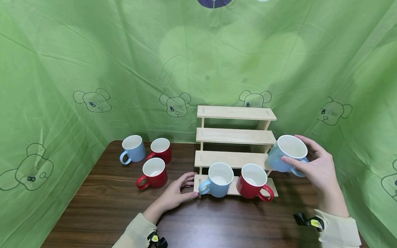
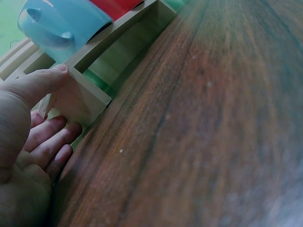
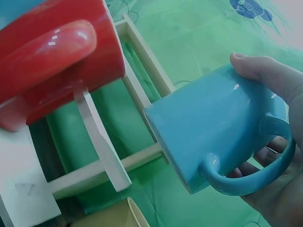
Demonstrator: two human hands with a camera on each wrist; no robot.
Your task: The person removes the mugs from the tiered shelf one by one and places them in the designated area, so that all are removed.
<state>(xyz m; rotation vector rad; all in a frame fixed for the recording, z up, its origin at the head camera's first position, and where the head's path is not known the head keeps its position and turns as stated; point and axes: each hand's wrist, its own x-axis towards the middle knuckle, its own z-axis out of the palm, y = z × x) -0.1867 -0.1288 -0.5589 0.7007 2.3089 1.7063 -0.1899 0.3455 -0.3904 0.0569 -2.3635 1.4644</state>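
Note:
A light wooden stepped display rack [image 1: 235, 136] has several tiers. On its lowest tier stand a light blue mug [image 1: 219, 182] and a red mug [image 1: 252, 181], both upright. My right hand [image 1: 316, 165] grips another light blue mug [image 1: 283, 155] by its rim and side, beside the rack's right end at about the second tier. The right wrist view shows this held mug [image 3: 222, 127] with the thumb near the rim and its handle towards the palm. My left hand [image 1: 176, 193] holds the left end of the lowest tier, thumb [image 2: 47, 80] at the front corner and fingers behind.
To the rack's left, on the dark wooden table [image 1: 102, 203], stand a blue mug [image 1: 134, 151], a red mug [image 1: 164, 155] and another red mug [image 1: 156, 177]. Green cloth [image 1: 139, 69] hangs behind and at both sides. A yellowish rounded object [image 3: 111, 217] shows low in the right wrist view.

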